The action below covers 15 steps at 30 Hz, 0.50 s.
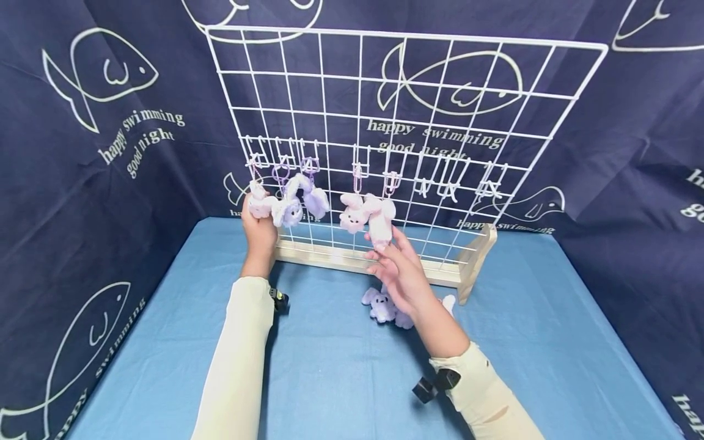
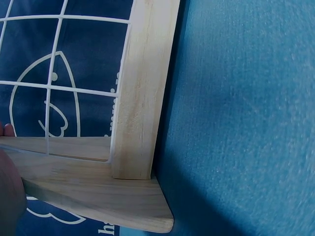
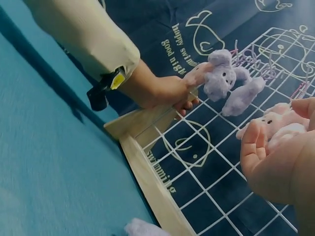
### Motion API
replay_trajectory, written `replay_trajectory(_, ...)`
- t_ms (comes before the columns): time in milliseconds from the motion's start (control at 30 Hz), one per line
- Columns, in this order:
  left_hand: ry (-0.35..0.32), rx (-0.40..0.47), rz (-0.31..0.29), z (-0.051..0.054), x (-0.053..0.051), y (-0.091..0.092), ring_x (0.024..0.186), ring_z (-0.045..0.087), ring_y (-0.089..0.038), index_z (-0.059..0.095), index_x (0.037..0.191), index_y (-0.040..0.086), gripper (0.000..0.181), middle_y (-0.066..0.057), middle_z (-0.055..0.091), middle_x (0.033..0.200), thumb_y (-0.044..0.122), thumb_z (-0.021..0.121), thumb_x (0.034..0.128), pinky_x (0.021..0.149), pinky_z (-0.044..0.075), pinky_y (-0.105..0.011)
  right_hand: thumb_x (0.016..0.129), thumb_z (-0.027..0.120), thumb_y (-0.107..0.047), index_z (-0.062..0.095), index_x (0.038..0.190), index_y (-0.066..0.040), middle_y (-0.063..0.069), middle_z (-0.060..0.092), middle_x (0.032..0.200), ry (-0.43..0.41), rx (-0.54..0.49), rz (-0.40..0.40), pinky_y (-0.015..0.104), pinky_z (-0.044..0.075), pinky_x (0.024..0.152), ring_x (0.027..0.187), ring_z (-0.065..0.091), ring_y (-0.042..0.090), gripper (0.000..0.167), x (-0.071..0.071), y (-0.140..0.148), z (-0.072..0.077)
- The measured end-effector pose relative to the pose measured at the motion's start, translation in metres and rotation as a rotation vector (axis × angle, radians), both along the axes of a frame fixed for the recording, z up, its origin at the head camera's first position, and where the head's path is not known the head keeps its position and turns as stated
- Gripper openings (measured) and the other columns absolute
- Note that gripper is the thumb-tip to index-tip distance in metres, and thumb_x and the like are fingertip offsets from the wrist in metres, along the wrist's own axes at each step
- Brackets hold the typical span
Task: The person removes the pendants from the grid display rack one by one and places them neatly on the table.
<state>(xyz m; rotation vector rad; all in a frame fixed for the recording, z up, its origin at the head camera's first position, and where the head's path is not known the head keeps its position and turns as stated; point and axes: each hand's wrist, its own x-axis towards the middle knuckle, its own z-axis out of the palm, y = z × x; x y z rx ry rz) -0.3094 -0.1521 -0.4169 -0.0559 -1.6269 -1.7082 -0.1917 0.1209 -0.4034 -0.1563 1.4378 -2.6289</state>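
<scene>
At the left end of the white wire rack [image 1: 360, 91], my left hand [image 1: 258, 235] grips the wooden end piece [image 2: 88, 189] of its stand. Beside that hand hangs a pink plush keychain [image 1: 258, 201], with two lilac plush keychains [image 1: 291, 211] to its right. My right hand [image 1: 404, 275] holds the lower end of a pink plush keychain [image 1: 381, 225], which hangs with its back outward from a hook. Just left of it, another pink plush keychain [image 1: 353, 215] faces out. In the right wrist view, the fingers partly hide the held plush.
Several white hooks [image 1: 448, 189] without plush line the rack's right side. On the blue tabletop [image 1: 330, 366], below my right hand, lie a lilac plush [image 1: 381, 305] and others partly hidden by the forearm. Dark fish-print cloth [image 1: 110, 201] surrounds the table.
</scene>
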Motion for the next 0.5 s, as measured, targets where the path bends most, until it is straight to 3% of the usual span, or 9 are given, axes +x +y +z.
replay_trajectory(200, -0.015, 0.0, 0.013, -0.0003, 0.001, 0.0004, 0.096, 0.054, -0.002, 0.059, 0.114, -0.02, 0.026, 0.016, 0.058, 0.094, 0.002, 0.058, 0.0999, 0.093, 0.04, -0.02, 0.111, 0.044, -0.02, 0.056, 0.12, -0.022, -0.004, 0.072, 0.105, -0.009, -0.05, 0.015, 0.024, 0.049, 0.067, 0.08, 0.058, 0.01, 0.015, 0.0004, -0.0031, 0.0013)
replay_trajectory(367, -0.028, 0.002, 0.012, 0.0015, 0.0018, 0.0019, 0.097, 0.054, -0.001, 0.06, 0.113, -0.016, 0.023, 0.017, 0.058, 0.094, 0.003, 0.058, 0.1005, 0.094, 0.04, -0.02, 0.114, 0.032, -0.033, 0.059, 0.111, -0.022, -0.006, 0.072, 0.096, -0.009, -0.078, 0.039, 0.025, 0.044, 0.068, 0.078, 0.056, 0.01, 0.03, 0.0033, -0.0031, 0.003)
replay_trajectory(500, -0.01, 0.024, 0.001, -0.0009, -0.0021, 0.0009, 0.096, 0.054, -0.002, 0.064, 0.107, -0.008, 0.013, 0.014, 0.06, 0.095, 0.001, 0.057, 0.0996, 0.094, 0.041, -0.021, 0.112, 0.026, -0.029, 0.061, 0.112, -0.021, -0.006, 0.072, 0.097, 0.047, -0.087, 0.054, 0.025, 0.045, 0.067, 0.078, 0.057, 0.01, 0.036, 0.0061, -0.0016, 0.0051)
